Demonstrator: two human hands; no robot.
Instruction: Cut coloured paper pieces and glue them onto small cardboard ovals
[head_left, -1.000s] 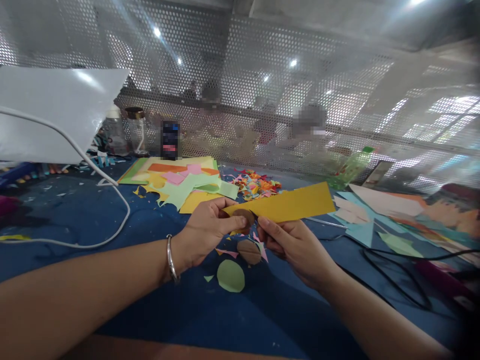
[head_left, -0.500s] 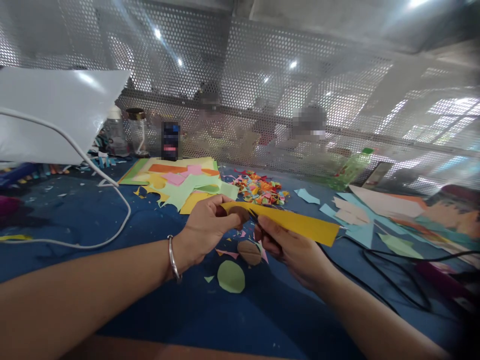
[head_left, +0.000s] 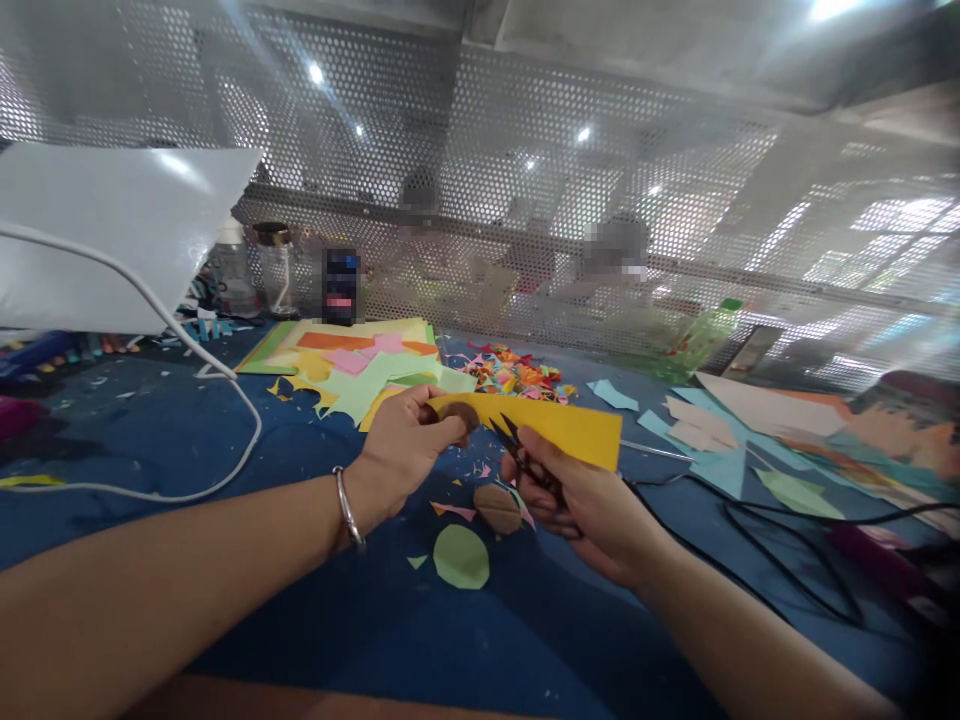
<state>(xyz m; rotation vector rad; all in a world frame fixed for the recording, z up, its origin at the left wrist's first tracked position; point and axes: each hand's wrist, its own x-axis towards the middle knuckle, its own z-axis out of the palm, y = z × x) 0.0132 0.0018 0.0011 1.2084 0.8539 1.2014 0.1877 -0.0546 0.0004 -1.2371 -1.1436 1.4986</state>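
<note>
My left hand [head_left: 401, 452] pinches a brown paper disc [head_left: 459, 414] against the near end of a yellow paper strip [head_left: 559, 427], held above the blue table [head_left: 150, 440]. My right hand [head_left: 581, 500] is closed on small black scissors [head_left: 514, 445], whose blades stand parted at the strip's lower edge. Below the hands lie a second brown disc [head_left: 496, 507] and a light green paper circle [head_left: 460, 556].
A stack of coloured paper sheets [head_left: 349, 365] and a heap of small scraps [head_left: 514, 372] lie behind the hands. Cut paper pieces [head_left: 720, 430] and black cables [head_left: 757, 560] are at the right. A white cable [head_left: 225, 420] loops at the left. A perforated metal screen [head_left: 480, 200] backs the table.
The yellow strip has swung down and turned, so it looks shorter. The scissors in my right hand have come up to its lower edge with blades parted.
</note>
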